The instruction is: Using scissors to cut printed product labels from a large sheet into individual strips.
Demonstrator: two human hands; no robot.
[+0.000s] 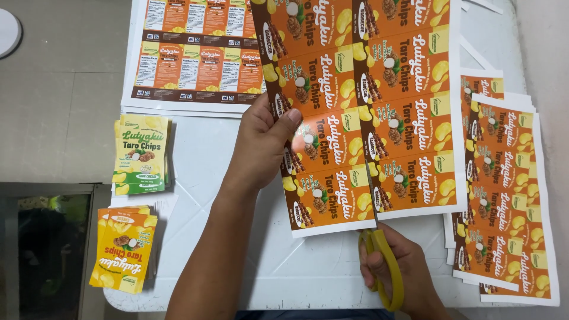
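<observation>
Printed sheet [361, 112]: a large glossy paper sheet is laid on the white table [296, 266], printed with two columns of orange labels picturing yellow chips; it is bordered in white, and its near edge lies just in front of the right hand.
Left hand [261, 142]: the sheet's left margin is pinched between thumb on top and fingers beneath, near mid-height.
Right hand [403, 272]: closed around the yellow handles of the scissors [382, 266]; fingers are passed through the loops.
Scissor blades: set at the gap between the two label columns at the near edge; how far they are parted cannot be told.
Right stack [510, 195]: sheets of the same orange labels are piled, partly overlapped by the main sheet.
Far sheet [195, 53]: smaller orange and white panels are printed in rows; it is flat and uncut.
Green pile [141, 154]: cut green and yellow labels are stacked at the table's left edge.
Yellow pile [124, 249]: cut yellow and orange labels are stacked, nearer, slightly fanned.
Obstructions: the left forearm crosses the bare table surface.
</observation>
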